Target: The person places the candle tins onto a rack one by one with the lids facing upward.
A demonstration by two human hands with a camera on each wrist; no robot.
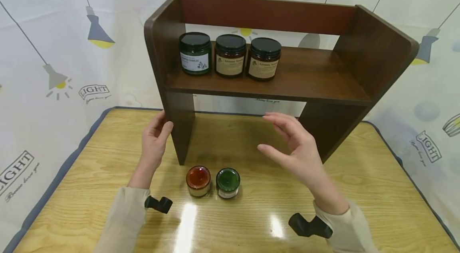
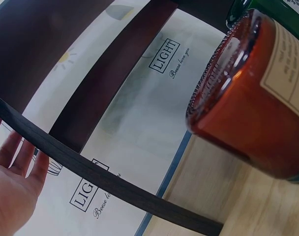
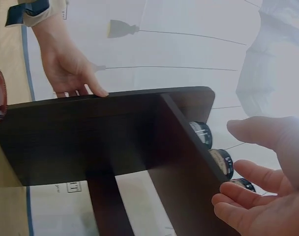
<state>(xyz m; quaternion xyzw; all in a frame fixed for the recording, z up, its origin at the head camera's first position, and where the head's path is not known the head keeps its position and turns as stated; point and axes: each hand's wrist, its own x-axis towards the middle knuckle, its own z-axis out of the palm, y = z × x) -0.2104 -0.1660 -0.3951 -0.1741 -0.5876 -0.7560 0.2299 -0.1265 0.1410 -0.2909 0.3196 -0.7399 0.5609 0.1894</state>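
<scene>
A dark brown wooden shelf (image 1: 273, 93) stands on the table. My left hand (image 1: 154, 141) touches its left side panel, thumb at the front edge and fingers along the outer face. Raised before the lower right opening, my right hand (image 1: 294, 149) holds nothing, its fingers gently curved and thumb apart. Up on the board sit a green candle jar (image 1: 195, 55) and two amber candle jars, one in the middle (image 1: 230, 57) and one rightmost (image 1: 264, 61), all black-lidded. On the table, another amber jar (image 1: 198, 180) and a green jar (image 1: 228, 181) stand side by side, glass ends up.
The wooden table (image 1: 258, 213) has a blue edge along the back and sides. Behind it hangs a white printed cloth (image 1: 118, 57) with lamp drawings. The shelf's right side panel (image 1: 381, 45) rises past my right hand.
</scene>
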